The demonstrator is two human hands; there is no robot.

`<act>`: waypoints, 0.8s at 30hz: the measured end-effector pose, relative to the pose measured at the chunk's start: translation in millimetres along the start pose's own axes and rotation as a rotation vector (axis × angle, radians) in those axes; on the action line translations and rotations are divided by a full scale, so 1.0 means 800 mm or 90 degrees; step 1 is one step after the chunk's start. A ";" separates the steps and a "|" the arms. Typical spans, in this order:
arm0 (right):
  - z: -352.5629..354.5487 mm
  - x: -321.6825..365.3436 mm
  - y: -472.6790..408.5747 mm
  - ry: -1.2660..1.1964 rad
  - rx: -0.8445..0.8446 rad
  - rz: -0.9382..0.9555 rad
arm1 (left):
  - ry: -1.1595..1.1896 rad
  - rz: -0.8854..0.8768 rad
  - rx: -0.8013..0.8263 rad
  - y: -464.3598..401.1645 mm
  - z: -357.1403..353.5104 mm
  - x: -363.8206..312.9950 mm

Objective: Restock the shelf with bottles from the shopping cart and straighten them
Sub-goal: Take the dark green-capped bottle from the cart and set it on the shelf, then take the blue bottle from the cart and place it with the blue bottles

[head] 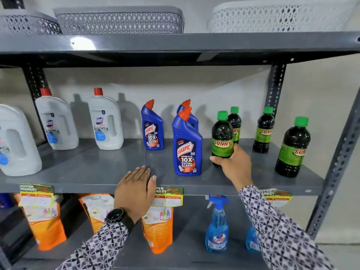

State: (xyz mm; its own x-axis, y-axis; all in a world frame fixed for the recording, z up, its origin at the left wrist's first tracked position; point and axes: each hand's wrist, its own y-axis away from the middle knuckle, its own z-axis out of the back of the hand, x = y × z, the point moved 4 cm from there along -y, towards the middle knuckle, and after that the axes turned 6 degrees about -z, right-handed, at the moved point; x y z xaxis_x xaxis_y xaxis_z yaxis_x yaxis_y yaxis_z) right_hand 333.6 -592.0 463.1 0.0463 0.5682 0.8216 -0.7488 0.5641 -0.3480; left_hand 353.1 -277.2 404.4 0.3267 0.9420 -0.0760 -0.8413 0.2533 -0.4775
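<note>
My right hand [233, 164] grips the base of a dark Sunny bottle [222, 133] with a green cap, standing upright on the grey middle shelf [93, 172]. Three more Sunny bottles stand around it: one close behind [234, 121], one further right at the back [264, 131], one at the front right [293, 147]. Left of my right hand stand blue Harpic bottles: one in front [187, 147], one hidden behind it [191, 117], one further left [152, 129]. My left hand [136, 190] lies flat, palm down, on the shelf's front edge, holding nothing. The shopping cart is out of view.
White Domex jugs [106, 121] stand on the shelf's left part. Mesh baskets [118, 21] sit on the top shelf. Below are orange refill pouches [157, 227] and blue spray bottles [217, 227]. A perforated upright [339, 162] bounds the shelf on the right.
</note>
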 end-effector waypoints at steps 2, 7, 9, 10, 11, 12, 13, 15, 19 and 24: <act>-0.006 -0.009 -0.008 -0.001 0.023 -0.022 | 0.003 0.001 -0.003 0.000 -0.001 0.000; -0.012 -0.017 -0.011 -0.003 0.038 -0.038 | 0.002 0.001 -0.001 0.000 -0.003 0.001; -0.009 -0.013 -0.009 -0.009 0.052 -0.041 | 0.014 -0.005 -0.002 -0.001 0.000 0.000; -0.007 -0.011 -0.005 -0.009 0.059 -0.041 | 0.023 -0.011 0.000 -0.002 0.004 -0.002; -0.003 -0.008 0.002 -0.009 0.056 -0.037 | 0.037 -0.018 -0.001 -0.001 0.008 -0.004; 0.002 -0.005 0.016 -0.006 0.030 -0.028 | 0.059 -0.024 -0.011 0.003 0.012 -0.005; 0.009 -0.002 0.033 0.005 -0.021 -0.005 | 0.093 -0.028 -0.028 0.010 0.016 -0.004; 0.014 0.009 0.081 0.028 -0.145 0.119 | 0.184 -0.017 -0.087 0.041 0.023 0.002; -0.050 0.023 0.198 0.027 -0.071 0.411 | 0.283 0.050 -0.231 0.144 0.021 0.024; -0.206 0.028 0.344 0.095 0.239 0.633 | 0.321 0.191 -0.248 0.281 -0.014 0.093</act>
State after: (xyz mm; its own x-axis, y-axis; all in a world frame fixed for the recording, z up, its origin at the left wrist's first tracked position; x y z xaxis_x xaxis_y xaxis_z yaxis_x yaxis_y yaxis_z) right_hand 237.5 -325.6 311.5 -0.6351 0.7525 0.1741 -0.6491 -0.3978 -0.6484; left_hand 193.2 -152.7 281.3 0.3434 0.7181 -0.6053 -0.7414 -0.1883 -0.6440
